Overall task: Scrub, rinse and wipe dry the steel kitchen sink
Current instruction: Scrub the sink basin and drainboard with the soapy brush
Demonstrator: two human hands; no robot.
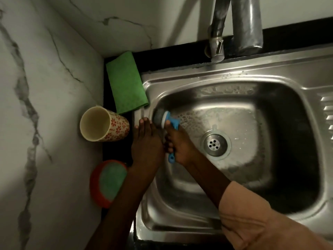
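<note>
The steel sink fills the right of the view, its basin wet with soapy film around the round drain. My right hand grips the blue handle of a scrubber, whose grey steel-wool head presses against the basin's upper left wall. My left hand lies flat with straight fingers on the sink's left rim, right beside the scrubber. A folded green cloth rests on the black counter at the sink's back left corner.
A steel tap rises at the back, its lever beside it. Left of the sink stand a floral cup and an orange bowl holding a green pad. A marble wall closes the left side.
</note>
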